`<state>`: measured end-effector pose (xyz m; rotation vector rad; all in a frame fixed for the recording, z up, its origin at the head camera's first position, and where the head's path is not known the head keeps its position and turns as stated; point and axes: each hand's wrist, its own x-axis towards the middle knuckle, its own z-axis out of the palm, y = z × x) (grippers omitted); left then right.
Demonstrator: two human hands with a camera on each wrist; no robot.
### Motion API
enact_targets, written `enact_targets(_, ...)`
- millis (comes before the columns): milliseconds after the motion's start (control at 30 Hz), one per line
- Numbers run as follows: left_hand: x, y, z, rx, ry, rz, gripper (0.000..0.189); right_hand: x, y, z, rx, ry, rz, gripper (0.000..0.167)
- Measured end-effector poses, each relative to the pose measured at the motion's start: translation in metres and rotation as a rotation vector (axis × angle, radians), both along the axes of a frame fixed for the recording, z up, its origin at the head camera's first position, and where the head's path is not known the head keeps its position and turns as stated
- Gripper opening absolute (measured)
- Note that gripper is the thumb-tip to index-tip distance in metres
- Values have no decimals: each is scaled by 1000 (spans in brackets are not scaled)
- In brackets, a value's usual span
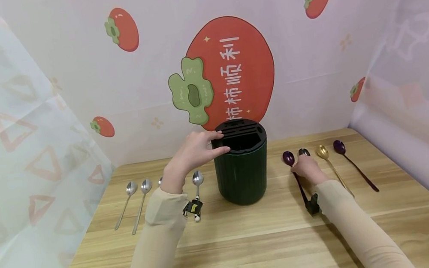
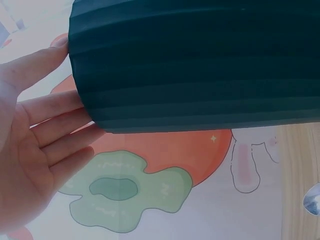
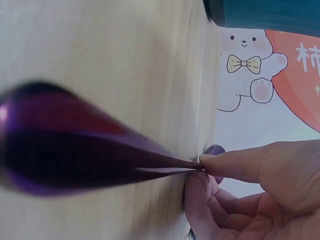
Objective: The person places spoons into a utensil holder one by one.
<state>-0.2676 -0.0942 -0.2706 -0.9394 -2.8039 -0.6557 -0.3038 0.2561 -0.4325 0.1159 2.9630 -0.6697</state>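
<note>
My left hand [image 1: 198,148] rests at the rim of a dark green ribbed utensil holder [image 1: 242,178], its fingers extended. The left wrist view shows the thumb and fingertips [image 2: 57,107] right at the holder's [image 2: 200,65] top edge. To the holder's right, my right hand [image 1: 308,169] pinches a purple spoon [image 1: 288,158] by its handle between thumb and fingers. In the right wrist view the purple handle [image 3: 65,140] looms large, narrowing toward the pinching right hand [image 3: 250,185]; part of the bowl shows past the thumb. A dark spoon [image 1: 303,152] lies just beyond this hand, partly hidden.
Right of the right hand lie a gold spoon [image 1: 322,151] and another purple spoon [image 1: 340,147]. Several silver spoons, among them one silver spoon [image 1: 146,185] farther left, lie on the wooden table [image 1: 249,251]. A printed cloth backdrop [image 1: 296,100] hangs behind.
</note>
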Motion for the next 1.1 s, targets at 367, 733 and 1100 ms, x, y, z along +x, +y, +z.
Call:
enact_targets(367,0,0,1,-2,10,-8,54,2,0,1,-6,-32,19,36)
enact_targets(733,0,-1,-1,2,12,-8,55,2,-1,1,-8,-19,39,52)
enact_targets(1100,0,0,-1,-10,11,-6,54,0,3,-4,-35,43,73,44)
